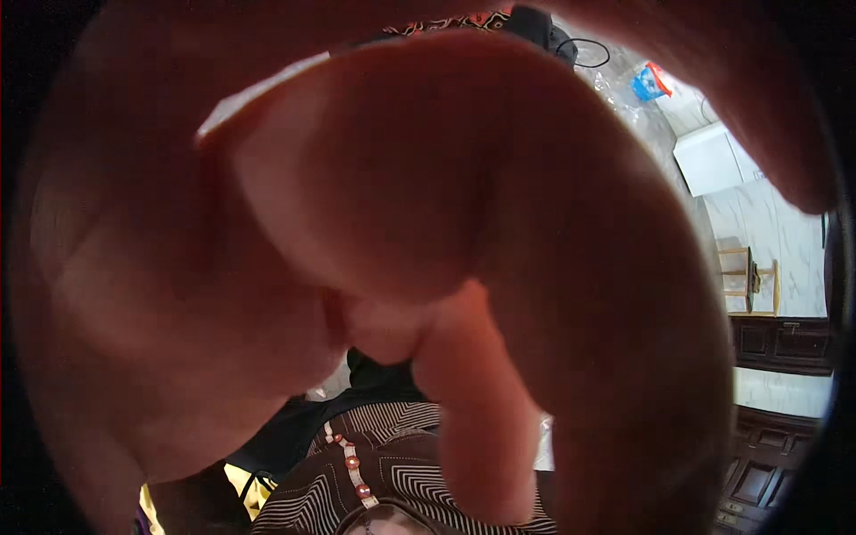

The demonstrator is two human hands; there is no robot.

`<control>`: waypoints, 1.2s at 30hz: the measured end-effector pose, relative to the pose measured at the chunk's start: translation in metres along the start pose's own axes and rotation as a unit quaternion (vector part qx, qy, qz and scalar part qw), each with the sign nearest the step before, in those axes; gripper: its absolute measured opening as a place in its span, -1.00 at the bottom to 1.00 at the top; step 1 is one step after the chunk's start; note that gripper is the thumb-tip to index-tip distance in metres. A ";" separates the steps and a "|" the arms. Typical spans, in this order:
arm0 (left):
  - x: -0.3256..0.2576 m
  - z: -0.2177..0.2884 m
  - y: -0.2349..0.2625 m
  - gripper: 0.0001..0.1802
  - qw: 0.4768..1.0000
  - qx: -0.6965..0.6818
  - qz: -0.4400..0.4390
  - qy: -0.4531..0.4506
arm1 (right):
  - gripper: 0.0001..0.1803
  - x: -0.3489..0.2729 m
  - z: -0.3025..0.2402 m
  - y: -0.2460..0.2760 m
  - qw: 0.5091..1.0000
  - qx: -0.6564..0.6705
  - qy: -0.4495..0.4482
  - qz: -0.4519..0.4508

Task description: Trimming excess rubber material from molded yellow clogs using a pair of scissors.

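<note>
My left hand (205, 294) fills most of the view, very close up and dark. Its palm side spreads across the left part, and the fingers reach toward the right. One finger arches over the top to the upper right, and a broad, blurred one bends down toward the lower right. Between them and the palm, a shorter reddish fingertip (490, 464) points downward. The fingers are bent but apart, with no object visible among them. Which hand this is shows only by its reach from the left. My right hand cannot be made out.
Below the hand shows a dark brown striped garment (401, 446) with a beaded trim. At the right are a white box (713, 160), a wooden frame (749, 281) and dark panelled cabinets (780, 346). A blue and red packet (651, 82) lies on clear plastic at the upper right.
</note>
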State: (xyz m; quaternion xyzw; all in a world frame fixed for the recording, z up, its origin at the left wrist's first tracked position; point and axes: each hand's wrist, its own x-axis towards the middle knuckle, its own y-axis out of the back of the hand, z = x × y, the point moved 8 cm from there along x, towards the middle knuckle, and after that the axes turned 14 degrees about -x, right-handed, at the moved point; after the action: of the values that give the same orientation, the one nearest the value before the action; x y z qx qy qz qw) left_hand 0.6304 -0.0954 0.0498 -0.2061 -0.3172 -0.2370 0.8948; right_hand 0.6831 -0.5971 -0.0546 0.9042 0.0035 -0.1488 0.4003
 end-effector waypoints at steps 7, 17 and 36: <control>-0.002 0.016 0.007 -0.22 0.999 0.044 0.002 0.009 | -0.51 0.014 -0.007 -0.045 0.998 0.034 0.017 -0.052; 0.005 0.016 0.005 -0.24 0.998 0.047 -0.014 0.027 | -0.35 -0.016 -0.075 0.046 0.944 0.099 0.314 0.016; -0.062 0.082 -0.005 -0.27 0.996 0.087 0.005 0.007 | -0.75 -0.046 -0.079 0.124 0.610 0.736 0.272 -0.109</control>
State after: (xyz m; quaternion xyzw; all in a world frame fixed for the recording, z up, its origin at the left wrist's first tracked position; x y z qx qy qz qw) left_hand 0.5460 -0.0386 0.0680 -0.1272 -0.3294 -0.2055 0.9127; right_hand 0.6758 -0.6186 0.0976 0.8861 0.1006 0.1092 -0.4390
